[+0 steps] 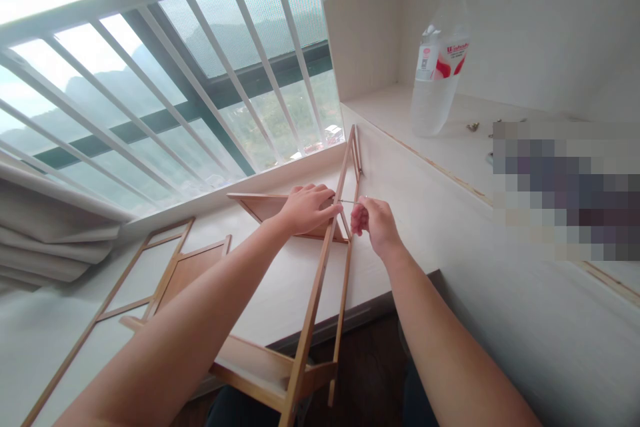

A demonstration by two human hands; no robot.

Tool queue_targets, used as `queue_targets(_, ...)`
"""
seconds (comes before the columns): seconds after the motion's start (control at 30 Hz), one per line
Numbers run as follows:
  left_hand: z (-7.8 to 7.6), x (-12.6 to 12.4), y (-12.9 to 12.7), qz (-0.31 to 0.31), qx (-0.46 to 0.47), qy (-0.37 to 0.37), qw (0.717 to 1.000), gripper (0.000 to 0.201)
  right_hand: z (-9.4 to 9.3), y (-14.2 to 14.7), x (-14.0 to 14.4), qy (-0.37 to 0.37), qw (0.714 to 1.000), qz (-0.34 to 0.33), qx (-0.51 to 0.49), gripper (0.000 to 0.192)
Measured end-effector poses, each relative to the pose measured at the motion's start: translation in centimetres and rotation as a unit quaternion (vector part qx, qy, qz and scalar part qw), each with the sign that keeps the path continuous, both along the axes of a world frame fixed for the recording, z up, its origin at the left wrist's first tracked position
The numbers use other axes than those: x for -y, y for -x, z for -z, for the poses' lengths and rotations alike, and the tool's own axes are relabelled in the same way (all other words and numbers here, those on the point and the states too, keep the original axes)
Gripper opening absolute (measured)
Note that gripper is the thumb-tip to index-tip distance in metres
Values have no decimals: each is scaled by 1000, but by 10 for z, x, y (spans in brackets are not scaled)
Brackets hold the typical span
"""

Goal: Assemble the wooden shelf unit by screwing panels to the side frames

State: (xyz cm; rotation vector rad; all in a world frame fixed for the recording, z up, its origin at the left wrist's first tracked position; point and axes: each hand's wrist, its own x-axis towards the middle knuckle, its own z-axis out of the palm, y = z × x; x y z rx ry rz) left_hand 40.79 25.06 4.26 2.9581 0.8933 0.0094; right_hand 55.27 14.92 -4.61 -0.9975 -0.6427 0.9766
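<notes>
A thin metal rod (348, 201) is pinched by the right hand (374, 221) (one end hidden); the wooden frame (318, 280) is touched by the left hand (310, 208), whose grip cannot be told.

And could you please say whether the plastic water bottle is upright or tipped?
Upright: the plastic water bottle stands on the shelf, neck uppermost.

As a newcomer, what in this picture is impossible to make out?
In the head view:
Thin rod: exact shape too small to tell, partly covered by the right hand.
Bottle label: smallest print too small to read.
Shelf: things at right, hidden by a pixelated patch.
Wooden frame: lower end, cut off by the bottom edge.
</notes>
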Motion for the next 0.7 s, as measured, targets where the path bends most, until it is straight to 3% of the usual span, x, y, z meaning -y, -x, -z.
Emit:
queue_targets(0.23, 0, 0, 0, 1, 0, 0, 1000, 53, 1, -9, 4, -13, 986, 91, 137, 45)
queue_targets(0.43, 0, -1, 1, 0, -1, -2, 1000, 52, 13, -28, 10, -73, 931, 98, 345, 44)
queue_targets(0.7, -1, 0, 1, -1, -3, 2, 1000, 51, 20, -30, 8, -102, 899, 98, 415, 36)
